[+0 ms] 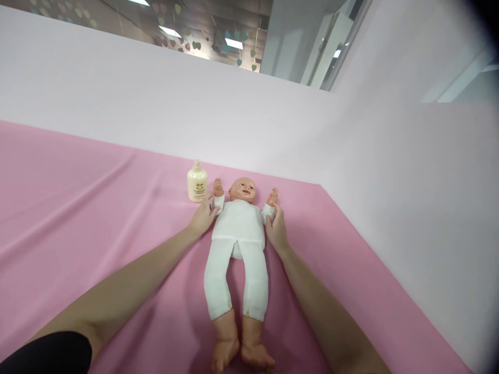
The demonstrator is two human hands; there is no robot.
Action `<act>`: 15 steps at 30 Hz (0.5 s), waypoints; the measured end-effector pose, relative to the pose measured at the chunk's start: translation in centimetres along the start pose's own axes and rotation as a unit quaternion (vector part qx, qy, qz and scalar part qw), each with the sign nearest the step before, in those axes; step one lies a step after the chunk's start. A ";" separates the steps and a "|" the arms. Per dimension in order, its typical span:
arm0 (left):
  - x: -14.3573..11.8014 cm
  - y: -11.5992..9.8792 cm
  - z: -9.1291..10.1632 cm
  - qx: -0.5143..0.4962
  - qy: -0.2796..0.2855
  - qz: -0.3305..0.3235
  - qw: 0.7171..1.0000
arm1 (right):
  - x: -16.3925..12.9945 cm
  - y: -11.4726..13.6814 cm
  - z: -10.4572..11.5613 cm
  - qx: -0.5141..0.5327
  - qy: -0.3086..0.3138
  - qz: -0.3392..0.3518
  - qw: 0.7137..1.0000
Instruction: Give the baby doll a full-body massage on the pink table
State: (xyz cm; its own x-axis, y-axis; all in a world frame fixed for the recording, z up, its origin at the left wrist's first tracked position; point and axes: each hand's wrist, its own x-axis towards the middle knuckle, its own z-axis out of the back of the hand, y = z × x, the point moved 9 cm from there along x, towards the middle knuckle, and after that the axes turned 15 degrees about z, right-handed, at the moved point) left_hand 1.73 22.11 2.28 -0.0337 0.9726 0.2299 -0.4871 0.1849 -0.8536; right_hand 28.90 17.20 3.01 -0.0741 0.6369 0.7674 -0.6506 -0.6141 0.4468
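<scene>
A baby doll (238, 221) in white clothes lies on its back on the pink sheet, its head away from me and its bare feet toward me. Both of its arms are raised beside its head. My left hand (203, 215) is closed around the doll's sleeved forearm on the left. On the other side, my right hand (277, 227) grips the doll's right-hand sleeve, thumb and fingers around it. Just beyond my left hand stands a cream-coloured pump bottle (197, 183) with a dark printed label.
The pink sheet (97, 208) covers the surface and has long creases at the left. A white wall (156, 104) runs along the back, and another white wall (409, 182) borders the right side. Above the back wall is a window (210, 31) with hanging hearts behind it.
</scene>
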 end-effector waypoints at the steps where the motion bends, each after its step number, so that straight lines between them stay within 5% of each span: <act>1: 0.0 -0.1 -0.1 0.013 -0.001 -0.009 1.000 | 0.0 -0.2 -0.2 0.003 0.007 0.000 1.000; 6: -0.2 -0.6 -0.8 0.089 0.012 -0.049 0.995 | -0.2 -1.4 -1.1 0.020 0.042 0.004 0.999; 15: 0.7 1.3 -1.6 0.128 0.039 0.012 0.991 | -0.8 -4.3 -1.1 0.067 0.030 -0.083 0.994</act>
State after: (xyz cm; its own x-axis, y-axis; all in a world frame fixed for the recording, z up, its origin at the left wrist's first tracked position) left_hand 2.49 23.30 0.56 0.0147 0.9861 0.1654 -0.6928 0.1293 -0.7094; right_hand 30.93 19.84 -0.07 -0.0227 0.7586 0.6511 -0.5507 -0.5531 0.6252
